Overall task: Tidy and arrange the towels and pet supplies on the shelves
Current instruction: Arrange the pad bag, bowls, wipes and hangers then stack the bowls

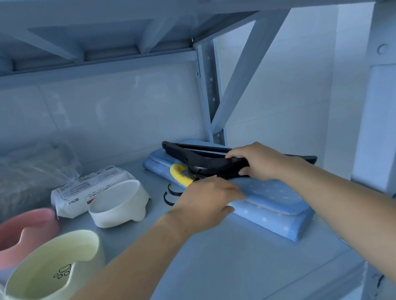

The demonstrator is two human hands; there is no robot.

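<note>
the blue towel (pixel 273 197), folded and with white dots, lies on the right side of the shelf (pixel 209 263), close to the far right post. a bundle of black hangers (pixel 200 158) lies on top of it, and a yellow hanger (pixel 180 175) sticks out under them on the left. the right hand (pixel 257 159) has its fingers curled around the black hangers, near their middle. the left hand (pixel 207 200) rests on the near left part of the towel with rather straight fingers, and i see nothing grasped in it.

the step in hand seems to be taking the hangers off the towel. to do it well, i think the left hand should press the towel flat while the right lifts the bundle straight up, so that the folds do not open. the hooks (pixel 170 195) at the left end may catch the towel edge or the white bowl (pixel 120 205) just beside, so the bundle should go up before it goes sideways.
</note>
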